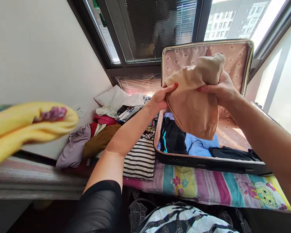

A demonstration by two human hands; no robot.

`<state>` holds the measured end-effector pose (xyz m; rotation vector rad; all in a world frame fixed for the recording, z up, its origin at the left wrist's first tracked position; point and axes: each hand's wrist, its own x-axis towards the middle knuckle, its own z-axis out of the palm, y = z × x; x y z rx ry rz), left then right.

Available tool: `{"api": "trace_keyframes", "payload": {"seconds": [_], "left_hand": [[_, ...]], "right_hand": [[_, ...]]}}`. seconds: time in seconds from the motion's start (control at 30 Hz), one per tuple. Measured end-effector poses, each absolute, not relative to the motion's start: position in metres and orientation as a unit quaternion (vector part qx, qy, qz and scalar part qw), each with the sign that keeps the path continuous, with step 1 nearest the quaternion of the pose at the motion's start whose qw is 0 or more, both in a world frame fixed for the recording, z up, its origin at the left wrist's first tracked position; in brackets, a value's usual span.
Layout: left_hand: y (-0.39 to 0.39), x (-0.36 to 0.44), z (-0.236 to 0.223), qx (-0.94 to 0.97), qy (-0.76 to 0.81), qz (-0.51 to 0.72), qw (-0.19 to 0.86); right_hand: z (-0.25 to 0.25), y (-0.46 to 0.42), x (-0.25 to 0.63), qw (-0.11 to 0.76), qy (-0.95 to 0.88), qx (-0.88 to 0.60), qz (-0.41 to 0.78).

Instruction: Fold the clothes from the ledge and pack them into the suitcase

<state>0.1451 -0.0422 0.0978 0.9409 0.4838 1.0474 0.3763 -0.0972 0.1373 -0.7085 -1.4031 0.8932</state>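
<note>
A beige garment, partly folded, hangs between my two hands above the open suitcase. My left hand pinches its left edge with the thumb on top. At its upper right, my right hand grips the bunched cloth. Which kind of garment it is I cannot make out. Inside the suitcase below lie a black garment with a turquoise stripe, a blue garment and a dark folded garment. The pink patterned lid stands upright behind my hands.
Left of the suitcase is a pile of clothes, with a striped black-and-white garment, a brown one and a lilac one. A colourful mat lies underneath. Yellow cloth juts in at left. Windows stand behind.
</note>
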Motion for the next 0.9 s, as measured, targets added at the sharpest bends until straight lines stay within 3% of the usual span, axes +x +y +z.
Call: {"api": "trace_keyframes", "payload": {"seconds": [0.1, 0.3, 0.47, 0.7, 0.9], "left_hand": [[-0.040, 0.154, 0.109, 0.434, 0.216, 0.509, 0.711], [-0.033, 0.151, 0.119, 0.477, 0.214, 0.542, 0.658], [-0.029, 0.137, 0.117, 0.514, 0.202, 0.562, 0.615], [-0.015, 0.120, 0.116, 0.662, 0.294, 0.510, 0.463], [-0.038, 0.122, 0.122, 0.575, 0.264, 0.571, 0.523]], "right_hand": [[0.135, -0.093, 0.397, 0.619, -0.584, -0.335, 0.404], [0.129, -0.092, 0.430, 0.683, -0.617, -0.295, 0.256], [0.132, -0.099, 0.442, 0.695, -0.622, -0.273, 0.234], [0.125, -0.086, 0.462, 0.691, -0.604, -0.349, 0.186], [0.124, -0.091, 0.461, 0.736, -0.582, -0.305, 0.161]]}}
